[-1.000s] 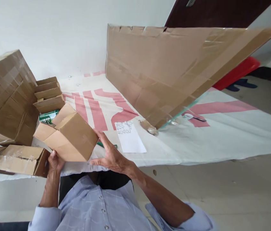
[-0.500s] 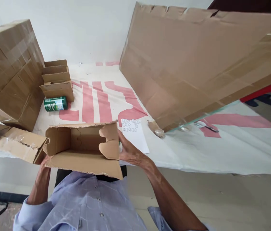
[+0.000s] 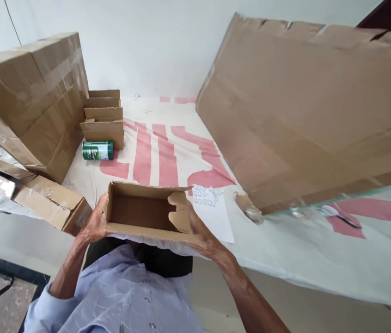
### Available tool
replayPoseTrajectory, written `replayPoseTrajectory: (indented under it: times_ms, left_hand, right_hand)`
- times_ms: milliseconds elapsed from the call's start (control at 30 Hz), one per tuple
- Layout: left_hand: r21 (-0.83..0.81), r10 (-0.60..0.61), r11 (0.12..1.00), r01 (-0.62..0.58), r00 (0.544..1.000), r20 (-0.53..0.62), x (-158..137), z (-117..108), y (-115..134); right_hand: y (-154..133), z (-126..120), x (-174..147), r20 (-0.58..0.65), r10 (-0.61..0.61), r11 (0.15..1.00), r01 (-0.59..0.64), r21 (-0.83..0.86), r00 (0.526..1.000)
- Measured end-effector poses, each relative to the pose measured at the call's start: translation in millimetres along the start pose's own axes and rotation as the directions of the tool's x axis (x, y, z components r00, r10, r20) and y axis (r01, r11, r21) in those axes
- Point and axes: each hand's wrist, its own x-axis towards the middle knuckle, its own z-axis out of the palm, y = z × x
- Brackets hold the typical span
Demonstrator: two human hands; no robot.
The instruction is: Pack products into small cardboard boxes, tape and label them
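Open carton (image 3: 143, 213), erected but unfilled, was gripped endwise by left hand (image 3: 93, 225) and right hand (image 3: 200, 231); green can (image 3: 97, 150) lay well beyond it.

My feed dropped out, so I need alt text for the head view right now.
Both hands, left hand and right hand, hold a small open cardboard box, empty inside, at the table edge. A green can lies beyond beside stacked cartons; a large cardboard sheet leans at right.

Both hands grip an open small cardboard box (image 3: 140, 213)

Left hand (image 3: 94, 224) on one end; right hand (image 3: 200, 231) on the other; green can (image 3: 97, 150) lying on the table (image 3: 285, 240) beyond.
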Motion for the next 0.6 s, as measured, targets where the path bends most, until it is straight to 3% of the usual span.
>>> replayPoseTrajectory:
  times_ms: [100, 233, 433, 600]
  left_hand:
    - [-0.036, -0.087, 0.996, 0.084, 0.988, -0.124, 4, 11, -2]
    - [-0.027, -0.219, 0.974, 0.225, 0.907, -0.359, 5, 23, -18]
    - [0.025, -0.186, 0.977, 0.211, 0.908, -0.376, 5, 39, -26]
    - [0.04, -0.145, 0.983, 0.18, 0.888, -0.436, 39, 41, -34]
  right_hand:
    - [-1, 4, 16, 0.031, 0.081, 0.99, -0.084, 0.114, 0.996]
    - [7, 16, 47, 0.011, 0.155, 0.962, -0.154, 0.224, 0.988]
    - [15, 58, 114, 0.016, 0.074, 0.947, -0.075, 0.312, 0.997]
    - [-1, 104, 182, 0.071, -0.061, 0.936, 0.033, 0.35, 0.996]
